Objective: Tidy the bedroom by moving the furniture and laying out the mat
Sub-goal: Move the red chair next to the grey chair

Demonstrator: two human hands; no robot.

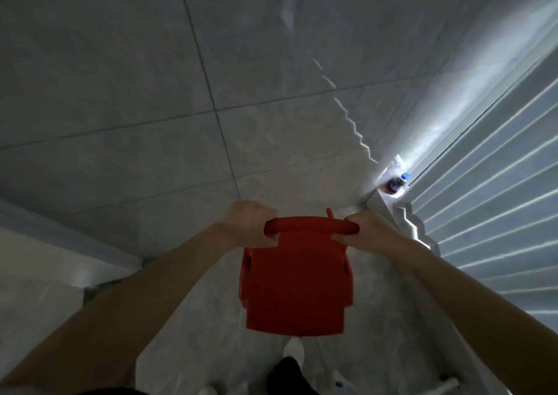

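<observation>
A red plastic chair point(297, 286) hangs below me over the grey tiled floor, seen from above. My left hand point(249, 227) grips the left end of its top rail, fingers curled around it. At the rail's right end, my right hand point(367, 233) holds on in the same way. One chair leg pokes out behind the rail. No mat is in view.
A pleated curtain point(495, 201) runs along the right side, with a low ledge beside it. A bottle with a blue cap point(397, 183) stands on that ledge. A pale bed or furniture edge point(39, 271) sits at the left. My foot point(294, 349) shows below the chair.
</observation>
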